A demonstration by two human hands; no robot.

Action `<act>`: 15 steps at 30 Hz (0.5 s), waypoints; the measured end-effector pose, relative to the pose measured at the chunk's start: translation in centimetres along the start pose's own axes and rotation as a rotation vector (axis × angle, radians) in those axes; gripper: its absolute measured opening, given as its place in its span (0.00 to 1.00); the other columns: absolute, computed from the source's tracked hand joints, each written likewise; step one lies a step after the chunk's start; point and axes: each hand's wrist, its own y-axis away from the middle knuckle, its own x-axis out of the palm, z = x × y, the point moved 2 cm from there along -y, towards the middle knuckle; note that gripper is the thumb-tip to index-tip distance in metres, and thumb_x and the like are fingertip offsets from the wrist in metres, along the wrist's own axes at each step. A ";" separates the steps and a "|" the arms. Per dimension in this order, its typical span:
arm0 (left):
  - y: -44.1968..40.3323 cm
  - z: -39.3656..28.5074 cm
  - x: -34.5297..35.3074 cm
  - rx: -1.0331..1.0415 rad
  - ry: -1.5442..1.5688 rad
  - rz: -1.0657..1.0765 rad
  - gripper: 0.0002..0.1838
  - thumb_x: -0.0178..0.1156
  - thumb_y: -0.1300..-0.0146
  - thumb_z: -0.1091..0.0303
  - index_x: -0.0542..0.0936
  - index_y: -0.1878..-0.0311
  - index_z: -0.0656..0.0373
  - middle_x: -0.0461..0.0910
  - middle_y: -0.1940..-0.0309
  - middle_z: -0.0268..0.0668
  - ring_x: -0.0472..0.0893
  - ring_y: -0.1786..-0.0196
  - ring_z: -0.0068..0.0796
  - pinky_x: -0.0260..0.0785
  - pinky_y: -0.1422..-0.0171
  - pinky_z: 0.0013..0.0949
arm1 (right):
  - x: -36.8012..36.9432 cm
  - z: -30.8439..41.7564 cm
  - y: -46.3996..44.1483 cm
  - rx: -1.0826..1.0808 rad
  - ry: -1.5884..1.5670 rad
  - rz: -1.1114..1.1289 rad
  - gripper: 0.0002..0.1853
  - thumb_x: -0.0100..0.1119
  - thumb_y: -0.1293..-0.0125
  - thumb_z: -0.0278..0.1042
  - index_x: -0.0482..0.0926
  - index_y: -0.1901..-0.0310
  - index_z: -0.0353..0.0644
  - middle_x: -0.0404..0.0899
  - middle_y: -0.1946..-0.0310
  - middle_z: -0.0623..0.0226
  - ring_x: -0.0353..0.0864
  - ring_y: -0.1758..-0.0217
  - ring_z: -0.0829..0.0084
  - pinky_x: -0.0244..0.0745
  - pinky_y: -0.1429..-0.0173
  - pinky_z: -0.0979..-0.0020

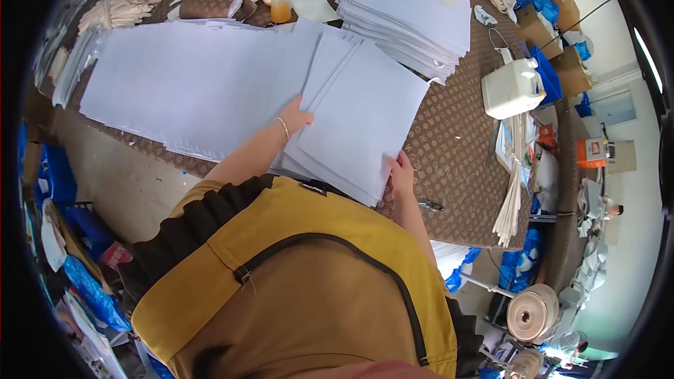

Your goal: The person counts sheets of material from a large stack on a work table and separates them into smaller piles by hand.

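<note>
A small stack of white paper sheets (368,116) lies fanned at its left side on the table in front of me. My left hand (298,114), with a bracelet at the wrist, is closed at the left edge of these sheets. At the lower right edge, my right hand (401,172) pinches the same stack between thumb and fingers. To the left spreads a wide layer of overlapping white sheets (189,84), partly beneath the stack. Behind, a taller pile of white sheets (407,17) stands close to the far corner of the held stack.
The brown patterned table (456,168) carries a white jug (512,89), an orange-tipped glue bottle (280,7) and bundles of pale strips (516,175). A small metal tool (430,205) lies near my right forearm. A fan (531,314) stands at the lower right.
</note>
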 end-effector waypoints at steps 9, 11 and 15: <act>3.0 0.7 0.3 0.077 -0.017 -0.072 0.35 0.56 0.57 0.73 0.61 0.40 0.65 0.75 0.56 0.46 0.76 0.56 0.35 0.68 0.52 0.33 | 0.6 -0.4 3.2 -0.020 0.053 -0.017 0.23 0.56 0.45 0.29 0.69 0.46 0.36 0.74 0.63 0.73 0.69 0.64 0.82 0.63 0.64 0.80; 3.2 0.2 -0.1 0.097 -0.050 -0.042 0.36 0.55 0.57 0.73 0.60 0.39 0.65 0.74 0.55 0.46 0.76 0.55 0.36 0.68 0.51 0.32 | 0.6 -0.9 3.1 -0.007 0.070 -0.016 0.23 0.57 0.45 0.29 0.69 0.46 0.36 0.74 0.63 0.72 0.70 0.63 0.82 0.63 0.64 0.80; 3.3 2.1 -0.5 0.151 -0.090 -0.006 0.37 0.55 0.56 0.73 0.59 0.38 0.65 0.73 0.52 0.48 0.75 0.52 0.37 0.67 0.49 0.32 | 0.3 -1.0 3.7 0.007 0.167 0.036 0.22 0.57 0.45 0.30 0.70 0.47 0.35 0.76 0.61 0.71 0.72 0.63 0.82 0.65 0.64 0.80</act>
